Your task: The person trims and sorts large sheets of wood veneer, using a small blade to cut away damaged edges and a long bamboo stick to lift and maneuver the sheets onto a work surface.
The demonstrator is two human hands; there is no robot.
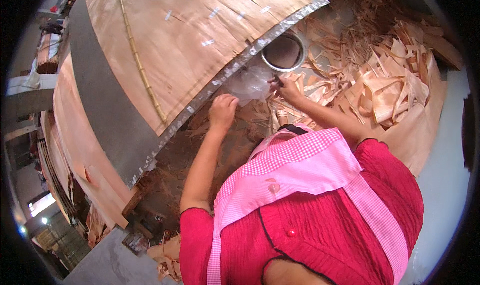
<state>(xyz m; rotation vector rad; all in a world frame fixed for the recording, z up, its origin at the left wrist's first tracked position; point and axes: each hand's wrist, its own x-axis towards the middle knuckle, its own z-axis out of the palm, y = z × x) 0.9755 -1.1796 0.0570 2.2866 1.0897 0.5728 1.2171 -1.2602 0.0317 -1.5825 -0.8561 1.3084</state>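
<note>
Below the table edge, a crumpled clear plastic bag [250, 84] lies between my two hands. Curled fingers of my left hand [223, 111] meet the bag's near left side; what they pinch is too small to make out. My right hand [288, 90] is closed round a slim dark tool [278, 80], at the bag's right side; its kind is unclear. Just beyond that hand sits a round metal basin [298, 59] with a greyish-brown inside. A large wood veneer sheet [185, 40], with short pale tape strips on it, covers the table to my left.
Many small tape pieces cling along the table edge [220, 82]. A jointed bamboo stick [134, 52] lies across the veneer, beside a dark grey band [107, 90]. Torn veneer scraps [395, 90] are heaped at the right. More veneer sheets [75, 135] hang at the far left.
</note>
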